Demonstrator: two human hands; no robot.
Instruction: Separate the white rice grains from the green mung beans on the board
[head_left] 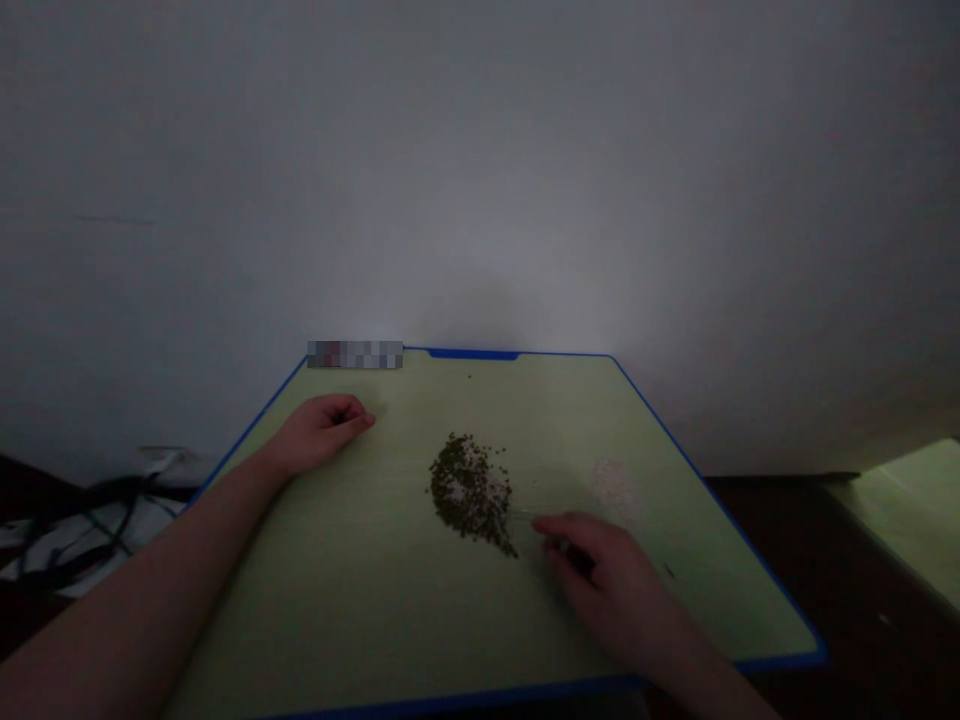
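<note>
Head view: a mixed pile [471,490] of dark green and pale grains lies on the tabletop [337,560]. Right of the pile, the right hand [609,570] pinches a thin, faint tool [521,514] pointing at it; farther right sits a whitish heap [617,487]. Left of the pile, the left hand [319,435] curls loosely; whether it grips anything, I cannot tell.

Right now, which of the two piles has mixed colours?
The larger pile, left of your right hand: dark green mixed with pale. The smaller pile looks all pale.
</note>
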